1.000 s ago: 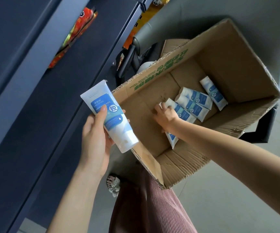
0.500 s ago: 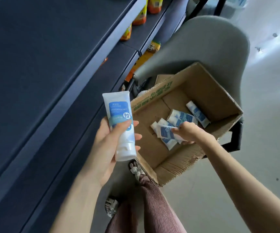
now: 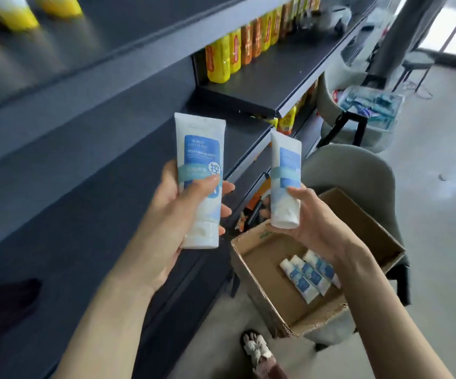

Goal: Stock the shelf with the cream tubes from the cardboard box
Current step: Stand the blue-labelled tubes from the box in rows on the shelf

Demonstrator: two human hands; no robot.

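- The view looks down from head height at two bare arms reaching forward beside a dark blue shelf [image 3: 84,165].
- The left grip [image 3: 177,214] holds a cream tube [image 3: 199,149] upright, with the cap at the bottom and the flat crimped end on top. The thumb is pressed across the blue label on the front and the fingers are curled round the back.
- The right grip [image 3: 314,222] pinches a second cream tube [image 3: 285,165] near its cap, thumb in front and fingers behind. This tube is also upright with its cap down.
- The two tubes are side by side but apart, both in the air in front of the shelf boards. The second one is above the left rim of the box.
- An open cardboard box [image 3: 254,266] sits low on the right, under the right wrist. The curved back of a grey chair [image 3: 358,170] rises just behind it.
- More tubes [image 3: 307,274] lie flat on the box floor, packed close together. The forearm hides part of them, so they cannot be counted.
- On a higher shelf board to the right stands a row of yellow and orange bottles [image 3: 218,61].
- A foot in a pale sandal [image 3: 257,348] stands on the grey floor [image 3: 440,242] near the box.
- Further back, another chair [image 3: 369,105] carries blurred blue items.
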